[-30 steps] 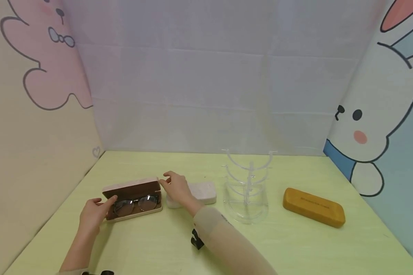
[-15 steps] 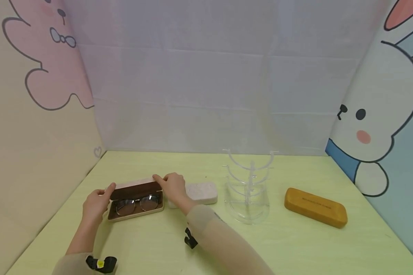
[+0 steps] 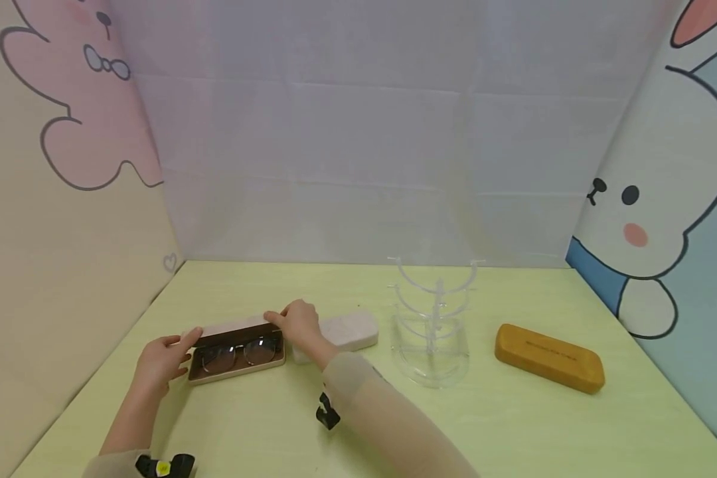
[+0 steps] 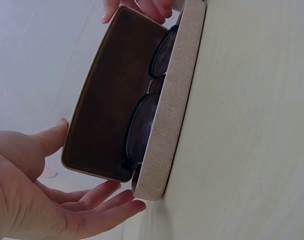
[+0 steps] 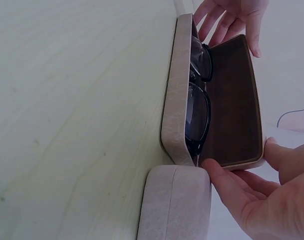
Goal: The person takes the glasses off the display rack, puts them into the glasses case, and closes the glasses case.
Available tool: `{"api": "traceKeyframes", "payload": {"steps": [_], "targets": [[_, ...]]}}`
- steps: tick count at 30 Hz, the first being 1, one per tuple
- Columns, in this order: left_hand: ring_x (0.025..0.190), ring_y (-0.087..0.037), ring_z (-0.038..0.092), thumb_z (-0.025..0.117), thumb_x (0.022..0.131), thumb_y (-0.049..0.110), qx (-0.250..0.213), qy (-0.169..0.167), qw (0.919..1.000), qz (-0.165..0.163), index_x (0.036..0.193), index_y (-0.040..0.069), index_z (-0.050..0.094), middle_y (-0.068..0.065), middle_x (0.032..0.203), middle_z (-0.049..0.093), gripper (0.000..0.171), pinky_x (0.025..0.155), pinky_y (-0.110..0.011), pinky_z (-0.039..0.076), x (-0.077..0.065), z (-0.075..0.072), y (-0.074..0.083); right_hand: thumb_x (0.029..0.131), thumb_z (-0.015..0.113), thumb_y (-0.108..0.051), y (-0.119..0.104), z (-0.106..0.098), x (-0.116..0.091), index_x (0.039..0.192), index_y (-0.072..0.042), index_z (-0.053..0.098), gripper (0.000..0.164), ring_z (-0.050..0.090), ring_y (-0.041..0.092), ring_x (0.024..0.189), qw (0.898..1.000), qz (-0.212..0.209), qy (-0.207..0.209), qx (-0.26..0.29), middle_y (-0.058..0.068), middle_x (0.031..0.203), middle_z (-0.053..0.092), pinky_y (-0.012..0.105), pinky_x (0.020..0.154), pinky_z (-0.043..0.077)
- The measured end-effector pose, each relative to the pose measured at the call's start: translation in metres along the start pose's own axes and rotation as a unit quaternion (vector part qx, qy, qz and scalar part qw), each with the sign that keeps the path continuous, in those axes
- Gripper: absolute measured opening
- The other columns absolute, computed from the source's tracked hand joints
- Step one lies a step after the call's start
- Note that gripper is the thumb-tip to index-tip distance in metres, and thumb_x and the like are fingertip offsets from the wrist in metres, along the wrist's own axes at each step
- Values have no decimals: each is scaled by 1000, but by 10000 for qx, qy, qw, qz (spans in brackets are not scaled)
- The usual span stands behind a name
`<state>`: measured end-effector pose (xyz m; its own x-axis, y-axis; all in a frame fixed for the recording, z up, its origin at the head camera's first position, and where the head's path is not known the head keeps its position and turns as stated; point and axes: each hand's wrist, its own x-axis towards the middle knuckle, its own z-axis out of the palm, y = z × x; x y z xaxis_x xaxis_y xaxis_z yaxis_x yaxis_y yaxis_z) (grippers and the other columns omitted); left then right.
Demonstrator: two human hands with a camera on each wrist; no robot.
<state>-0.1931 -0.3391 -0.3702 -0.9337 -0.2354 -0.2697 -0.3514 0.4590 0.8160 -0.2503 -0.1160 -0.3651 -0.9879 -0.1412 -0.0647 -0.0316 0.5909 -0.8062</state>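
A pale glasses case (image 3: 236,377) with a dark brown lining lies at the left of the table, its lid (image 4: 104,95) partly raised. Inside rests a pair of dark-framed glasses (image 3: 239,353). My left hand (image 3: 158,364) holds the lid at its left end, thumb on the front rim and fingers along the end. At the opposite end my right hand (image 3: 301,328) grips the lid between thumb and fingers, as the right wrist view shows. Behind the right hand a second pale case (image 5: 177,200) sits closed, close beside the first one.
A clear tiered display stand (image 3: 431,332) stands right of the middle. Farther right lies a mustard-yellow glasses case (image 3: 550,358), closed. White sheeting (image 3: 334,166) rises behind the table, and printed cartoon panels flank both sides.
The right hand has moved left onto the lid, and the left thumb has shifted up to its front rim. The lid has tilted lower over the glasses.
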Motion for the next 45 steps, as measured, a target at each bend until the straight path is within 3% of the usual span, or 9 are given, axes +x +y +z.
{"api": "traceKeyframes", "payload": {"steps": [9,14,18,27,33,35,40,42,45], "targets": [[121,-43,40,43,83,64,-177,-234,9996,-48,141,-10,16,-35,140,23,97,95,-48,40,-4,0,-8,90,55,-35,-9,9,-15,46,-15,36,52,28,10,37,9993,192,121,-285,-4,40,26,21,38,25],[121,-42,40,44,82,64,-276,-300,9991,-109,143,-6,14,-32,142,21,97,99,-56,31,-6,-1,-11,92,53,-31,-12,18,-21,57,-8,51,42,41,13,43,9980,254,253,-512,-1,47,38,23,41,33],[122,-41,40,45,84,62,-330,-344,9988,-87,143,-5,14,-31,143,21,94,100,-55,30,-9,-1,-14,92,52,-28,-13,22,-26,79,-5,60,29,59,21,67,9953,304,386,-833,4,65,54,27,52,45],[121,-38,43,46,86,57,-411,-483,9980,-55,144,-3,13,-29,143,22,90,100,-60,25,-12,0,-16,92,53,-23,-7,23,-37,88,-3,55,21,50,14,60,9987,255,382,-230,5,69,53,25,49,41],[123,-38,37,52,85,55,-378,-521,9979,-12,145,1,14,-26,145,21,89,98,-64,23,-13,0,-22,90,57,-20,0,29,-40,110,0,56,28,60,17,76,9987,220,454,61,9,89,63,26,58,48],[122,-37,42,54,84,55,-232,-384,9990,31,143,0,21,-27,143,26,87,99,-60,26,-13,1,-23,88,60,-20,4,31,-40,114,-1,56,32,62,20,87,9984,196,531,3,11,98,64,28,66,50],[128,-43,29,55,83,56,363,-149,9992,44,139,-2,31,-29,142,25,84,99,-58,30,-13,4,-22,84,64,-17,12,34,-43,112,0,57,33,60,25,99,9974,-65,620,-349,12,105,63,30,78,51],[130,-48,19,55,83,55,519,-149,9985,34,139,-3,30,-30,143,22,84,98,-61,29,-14,5,-21,84,65,-16,14,35,-44,111,0,58,32,60,25,98,9966,-174,652,-472,12,103,64,30,77,51],[129,-47,22,58,83,50,582,-38,9983,75,138,-5,31,-29,141,26,82,97,-61,29,-14,6,-22,83,66,-15,15,34,-46,110,0,59,32,60,25,97,9964,-224,648,-502,12,103,64,30,77,51]]}}
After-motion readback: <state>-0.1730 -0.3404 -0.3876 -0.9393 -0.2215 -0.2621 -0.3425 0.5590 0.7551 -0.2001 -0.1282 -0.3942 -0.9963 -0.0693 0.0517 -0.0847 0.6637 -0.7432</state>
